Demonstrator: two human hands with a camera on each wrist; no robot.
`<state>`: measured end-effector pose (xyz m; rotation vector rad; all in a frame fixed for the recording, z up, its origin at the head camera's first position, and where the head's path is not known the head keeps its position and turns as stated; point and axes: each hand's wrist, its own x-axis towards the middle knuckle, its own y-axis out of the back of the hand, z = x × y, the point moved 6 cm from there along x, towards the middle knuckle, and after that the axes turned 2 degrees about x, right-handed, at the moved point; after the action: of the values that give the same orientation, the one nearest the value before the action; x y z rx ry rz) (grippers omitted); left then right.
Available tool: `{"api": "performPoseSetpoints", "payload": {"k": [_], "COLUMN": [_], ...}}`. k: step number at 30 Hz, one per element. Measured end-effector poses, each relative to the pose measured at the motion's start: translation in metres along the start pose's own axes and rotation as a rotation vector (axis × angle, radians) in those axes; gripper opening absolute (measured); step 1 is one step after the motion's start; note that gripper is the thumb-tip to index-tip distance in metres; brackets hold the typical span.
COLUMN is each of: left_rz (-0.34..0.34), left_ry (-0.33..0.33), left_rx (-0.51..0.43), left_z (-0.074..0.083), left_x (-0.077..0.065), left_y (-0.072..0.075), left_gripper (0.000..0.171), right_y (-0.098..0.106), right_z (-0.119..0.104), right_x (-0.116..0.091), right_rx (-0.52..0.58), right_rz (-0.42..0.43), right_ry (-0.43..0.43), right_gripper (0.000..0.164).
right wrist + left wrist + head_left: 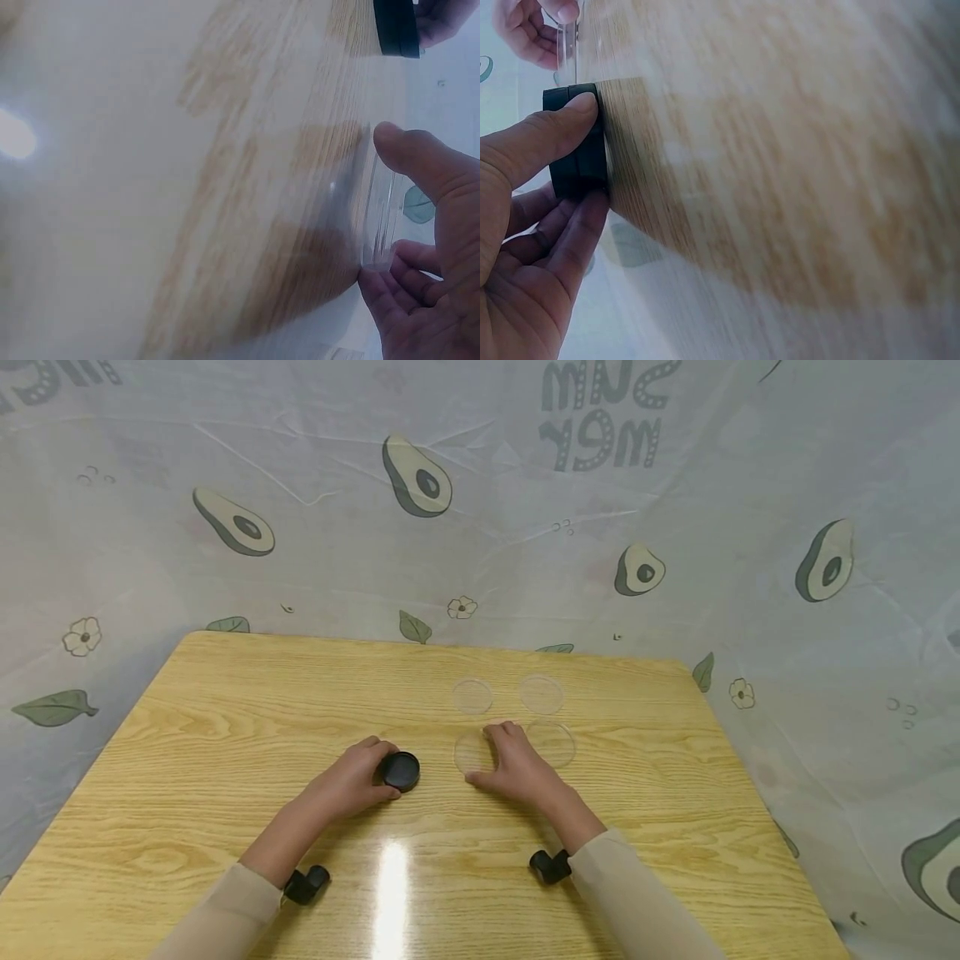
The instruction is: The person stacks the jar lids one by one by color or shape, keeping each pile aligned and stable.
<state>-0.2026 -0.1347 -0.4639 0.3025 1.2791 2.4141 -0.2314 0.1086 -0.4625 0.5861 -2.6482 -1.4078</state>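
Observation:
My left hand (360, 781) grips a low black round case (401, 772) by its sides, thumb on one side and fingers on the other. A seam runs round the case's side in the left wrist view. To the right, my right hand (517, 764) holds a shallow clear petri dish (468, 753) between thumb and fingertips; the dish (381, 214) rests flat on the table. Part of its right side is behind the hand. A second clear dish (553, 745) lies just beyond the right hand, and two more, one dish (472, 696) and another dish (542, 693), lie farther back.
The wooden table (247, 710) has its far edge against a pale curtain (315, 577) printed with avocados and leaves. A bright reflection lies on the tabletop between the forearms. Black wrist cameras are strapped near both sleeves.

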Motion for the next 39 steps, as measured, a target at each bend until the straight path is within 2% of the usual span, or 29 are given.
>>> {"api": "performPoseSetpoints", "payload": {"k": [10, 28, 39], "left_rz": [0.002, -0.001, -0.001], "left_ry": [0.012, -0.009, -0.005], "left_rx": [-0.002, 0.000, -0.007], "left_z": [-0.001, -0.002, -0.002], "left_x": [-0.001, 0.000, -0.001], "left_y": [0.002, 0.000, 0.001], "left_gripper": [0.054, 0.054, 0.054], "right_y": [-0.001, -0.002, -0.006], "right_z": [-0.003, -0.001, -0.003], "right_x": [-0.009, -0.028, -0.032], "right_rx": [-0.011, -0.025, -0.022], "right_rz": [0.007, 0.011, 0.002], "right_ry": [0.018, 0.046, 0.062], "right_gripper": [0.080, 0.081, 0.080]}}
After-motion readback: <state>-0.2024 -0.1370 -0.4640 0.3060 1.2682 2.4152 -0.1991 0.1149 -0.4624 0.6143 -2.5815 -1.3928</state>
